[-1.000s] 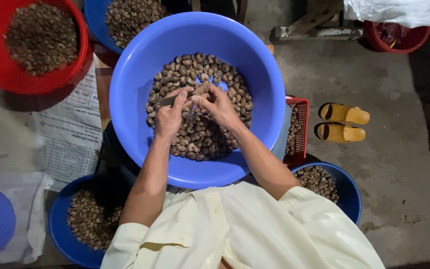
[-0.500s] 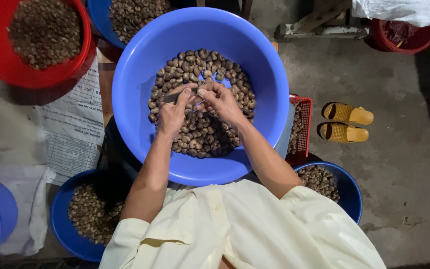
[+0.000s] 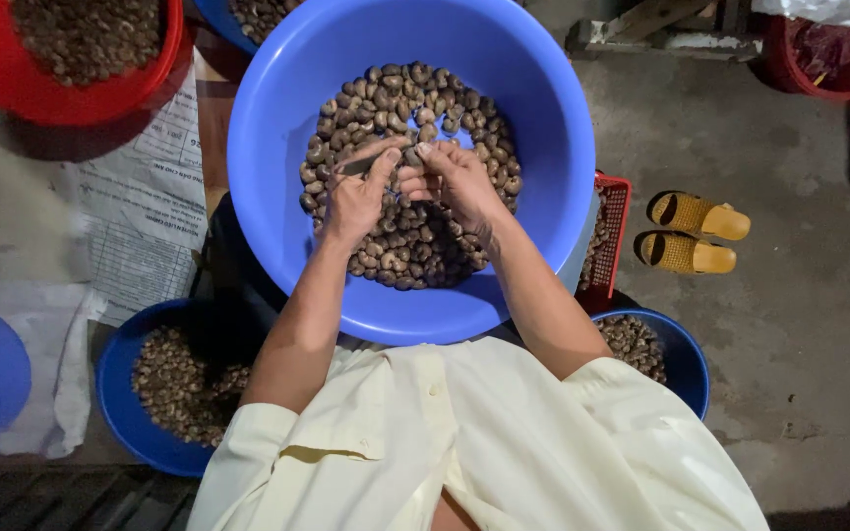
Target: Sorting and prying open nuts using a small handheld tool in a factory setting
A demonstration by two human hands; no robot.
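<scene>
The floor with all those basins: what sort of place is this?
Probably a small nut-shelling workshop: basins of brown nuts, like the big blue basin, stand on a bare concrete floor, with sandals set aside.

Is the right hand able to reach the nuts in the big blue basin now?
Probably yes. The right hand is already over the nuts inside the big blue basin, and nothing lies between them.

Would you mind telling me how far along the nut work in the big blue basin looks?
Possibly done: side basins hold nuts, sorted or not unclear. In hand: left hand grips a small blade, right hand a nut, over the big blue basin. Left: the pile of nuts below.
</scene>
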